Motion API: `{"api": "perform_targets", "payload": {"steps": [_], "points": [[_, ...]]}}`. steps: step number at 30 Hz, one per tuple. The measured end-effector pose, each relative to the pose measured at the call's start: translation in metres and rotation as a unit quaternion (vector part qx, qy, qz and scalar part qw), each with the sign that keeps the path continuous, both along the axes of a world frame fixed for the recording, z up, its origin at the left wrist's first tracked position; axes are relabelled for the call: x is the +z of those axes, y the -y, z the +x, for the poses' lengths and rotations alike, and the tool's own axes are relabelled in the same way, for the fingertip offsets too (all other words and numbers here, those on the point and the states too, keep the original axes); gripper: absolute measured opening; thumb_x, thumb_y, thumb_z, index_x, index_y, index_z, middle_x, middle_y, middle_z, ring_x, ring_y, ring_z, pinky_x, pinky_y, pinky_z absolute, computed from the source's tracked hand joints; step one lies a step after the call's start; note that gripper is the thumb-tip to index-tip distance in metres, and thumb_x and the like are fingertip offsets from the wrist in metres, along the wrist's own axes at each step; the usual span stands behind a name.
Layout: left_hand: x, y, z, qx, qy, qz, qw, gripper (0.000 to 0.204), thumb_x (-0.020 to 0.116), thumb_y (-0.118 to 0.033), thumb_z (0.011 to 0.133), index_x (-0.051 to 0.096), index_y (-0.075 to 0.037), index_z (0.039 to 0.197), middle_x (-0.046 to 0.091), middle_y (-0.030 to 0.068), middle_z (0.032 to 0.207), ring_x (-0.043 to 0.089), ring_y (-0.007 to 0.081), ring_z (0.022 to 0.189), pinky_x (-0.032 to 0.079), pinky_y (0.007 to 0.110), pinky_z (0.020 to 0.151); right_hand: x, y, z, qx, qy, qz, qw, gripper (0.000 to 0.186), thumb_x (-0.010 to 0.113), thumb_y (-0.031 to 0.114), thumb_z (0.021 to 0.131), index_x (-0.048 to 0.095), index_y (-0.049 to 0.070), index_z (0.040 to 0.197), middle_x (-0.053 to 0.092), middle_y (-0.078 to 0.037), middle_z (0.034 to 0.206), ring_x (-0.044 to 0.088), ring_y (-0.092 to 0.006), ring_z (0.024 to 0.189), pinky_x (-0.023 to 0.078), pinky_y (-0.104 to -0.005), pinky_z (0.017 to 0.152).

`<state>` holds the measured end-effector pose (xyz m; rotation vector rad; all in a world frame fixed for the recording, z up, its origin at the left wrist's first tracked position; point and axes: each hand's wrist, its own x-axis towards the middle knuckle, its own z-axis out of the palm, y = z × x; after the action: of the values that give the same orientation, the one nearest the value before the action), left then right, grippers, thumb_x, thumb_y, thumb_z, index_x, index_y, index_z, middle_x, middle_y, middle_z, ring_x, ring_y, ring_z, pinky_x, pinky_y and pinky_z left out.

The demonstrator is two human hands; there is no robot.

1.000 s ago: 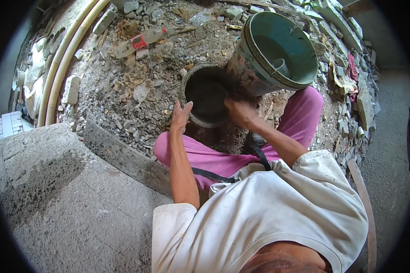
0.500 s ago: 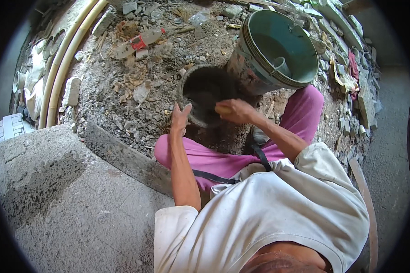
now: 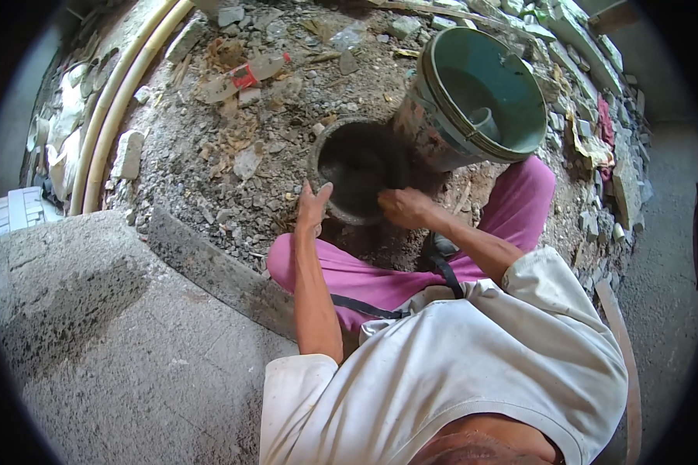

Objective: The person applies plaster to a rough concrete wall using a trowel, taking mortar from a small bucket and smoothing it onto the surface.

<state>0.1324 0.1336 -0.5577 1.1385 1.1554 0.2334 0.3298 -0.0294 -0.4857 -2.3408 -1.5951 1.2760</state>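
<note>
A small round dark bucket (image 3: pixel 316 159) with a grey, mortar-caked rim stands on the rubble between my knees. My left hand (image 3: pixel 312 208) grips its near left rim, with the thumb at the edge and the fingers down the outside. At the near right side of the opening, my right hand (image 3: pixel 406 208) is closed on a tool. Its tan handle end showed a moment earlier; the fist now covers it, and the working end is lost in the dark bucket. The grey contents are hard to make out.
A large, stained bucket (image 3: pixel 426 128) leans just beyond my right knee, holding a pale cup-like piece (image 3: pixel 485 122). A plastic bottle (image 3: pixel 244 76) with a red label lies on the rubble. Two tan pipes (image 3: pixel 116 108) curve along the left; a concrete slab (image 3: pixel 186 349) lies nearer.
My right hand has shifted slightly right and down at the bucket's rim, and the tan handle end is out of sight. My left hand keeps its hold. The whole view has shifted a little.
</note>
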Motion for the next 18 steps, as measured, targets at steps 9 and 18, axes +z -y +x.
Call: {"api": "perform_targets", "payload": {"steps": [9, 18], "points": [[-0.007, -0.001, 0.0, 0.003, 0.006, 0.023, 1.0, 0.081, 0.07, -0.033, 0.084, 0.026, -0.004, 0.145, 0.058, 0.0139, 0.121, 0.063, 0.0248, 0.099, 0.054, 0.043, 0.068, 0.0, -0.009, -0.009, 0.003, 0.015, 0.019, 1.0, 0.032, 0.05, 0.03, 0.088, 0.062, 0.013, 0.112, 0.066, -0.023, 0.101, 0.064, -0.0376, 0.1, 0.051, -0.0482, 0.087], [-0.04, -0.001, -0.007, 0.024, 0.006, 0.053, 0.998, 0.075, 0.07, -0.032, 0.085, 0.028, -0.007, 0.142, 0.059, 0.0127, 0.116, 0.065, 0.0232, 0.091, 0.055, 0.04, 0.059, 0.017, -0.004, -0.004, -0.014, 0.017, 0.09, 0.996, 0.039, 0.058, 0.027, 0.084, 0.059, 0.02, 0.122, 0.068, -0.02, 0.095, 0.066, -0.0385, 0.089, 0.053, -0.0506, 0.078]]}}
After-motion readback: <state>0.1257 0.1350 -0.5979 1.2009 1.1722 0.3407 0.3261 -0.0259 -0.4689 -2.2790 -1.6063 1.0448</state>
